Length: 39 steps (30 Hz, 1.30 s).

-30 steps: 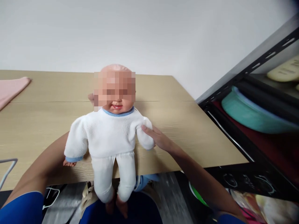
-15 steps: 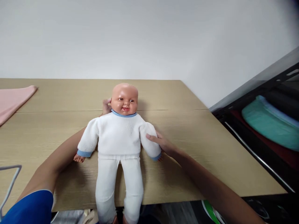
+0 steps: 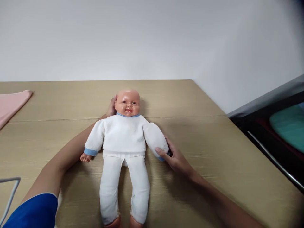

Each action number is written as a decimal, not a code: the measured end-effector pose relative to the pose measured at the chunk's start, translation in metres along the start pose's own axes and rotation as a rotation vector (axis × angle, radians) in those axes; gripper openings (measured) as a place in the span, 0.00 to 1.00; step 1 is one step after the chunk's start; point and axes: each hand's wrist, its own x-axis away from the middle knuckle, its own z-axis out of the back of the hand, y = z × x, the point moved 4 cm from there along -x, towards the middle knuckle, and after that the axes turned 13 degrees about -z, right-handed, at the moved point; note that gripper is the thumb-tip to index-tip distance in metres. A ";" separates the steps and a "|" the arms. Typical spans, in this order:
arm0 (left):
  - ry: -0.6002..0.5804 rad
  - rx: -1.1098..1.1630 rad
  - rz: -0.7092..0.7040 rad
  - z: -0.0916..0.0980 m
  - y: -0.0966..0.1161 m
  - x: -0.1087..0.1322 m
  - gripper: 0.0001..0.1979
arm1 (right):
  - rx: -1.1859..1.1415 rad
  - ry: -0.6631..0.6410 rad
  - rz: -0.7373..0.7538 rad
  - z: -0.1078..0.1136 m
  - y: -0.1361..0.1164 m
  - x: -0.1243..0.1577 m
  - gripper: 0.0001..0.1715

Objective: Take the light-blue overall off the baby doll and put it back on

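Observation:
A bald baby doll (image 3: 124, 134) in a white fleece top with blue trim and white trousers lies face up, its feet toward me. My left hand (image 3: 112, 106) is beside and behind the doll's head, its fingers partly hidden there. My right hand (image 3: 169, 153) grips the doll's sleeve near the blue cuff at the right, thumb on top and fingers behind. The doll's other arm rests over my left forearm, with its small hand showing below the cuff.
The doll is on a wooden table (image 3: 201, 136) with a seam across it. Pink cloth (image 3: 13, 106) lies at the far left, and a white wire-like bar (image 3: 13, 193) stands at the near left. Teal fabric (image 3: 288, 126) sits in a black frame at the right.
My right hand has slid down the doll's sleeve toward the cuff, and that doll arm is spread further outward. My left hand has moved slightly up beside the head. The view has shifted.

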 end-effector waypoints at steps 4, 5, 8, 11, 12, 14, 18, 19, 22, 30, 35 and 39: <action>0.000 0.134 0.031 0.033 -0.035 -0.016 0.52 | 0.168 0.137 0.006 -0.002 0.002 0.007 0.47; -0.013 0.136 0.047 0.038 -0.039 -0.017 0.51 | 0.218 0.158 0.023 -0.001 0.002 0.008 0.47; -0.023 0.118 0.081 0.047 -0.038 -0.016 0.49 | 0.337 0.185 0.068 0.001 0.002 0.008 0.53; -0.062 0.108 0.092 0.048 -0.031 -0.015 0.47 | 0.391 0.161 0.090 0.008 0.005 0.003 0.56; -0.076 0.107 0.092 0.048 -0.029 -0.015 0.47 | 0.407 0.138 0.107 0.012 0.005 0.001 0.55; -0.087 0.097 0.088 0.047 -0.028 -0.014 0.46 | 0.438 0.057 0.145 0.022 0.004 -0.002 0.53; -0.095 0.059 0.105 0.044 -0.029 -0.012 0.47 | 0.483 -0.104 0.159 0.051 0.003 -0.009 0.46; -0.103 0.053 0.114 0.043 -0.029 -0.011 0.47 | 0.488 -0.127 0.157 0.057 0.004 -0.011 0.44; -0.113 0.009 0.135 0.040 -0.027 -0.010 0.46 | 0.460 -0.159 0.173 0.066 0.007 -0.015 0.39; -0.081 -0.161 0.089 0.039 -0.020 -0.011 0.46 | 0.363 -0.207 0.276 0.075 0.002 -0.016 0.55; -0.041 -0.078 0.149 0.037 -0.018 -0.009 0.47 | 0.023 -0.079 0.242 0.085 0.003 -0.026 0.39; 0.006 -0.109 0.138 0.035 -0.016 -0.007 0.47 | -0.102 0.135 0.156 0.078 0.016 -0.035 0.30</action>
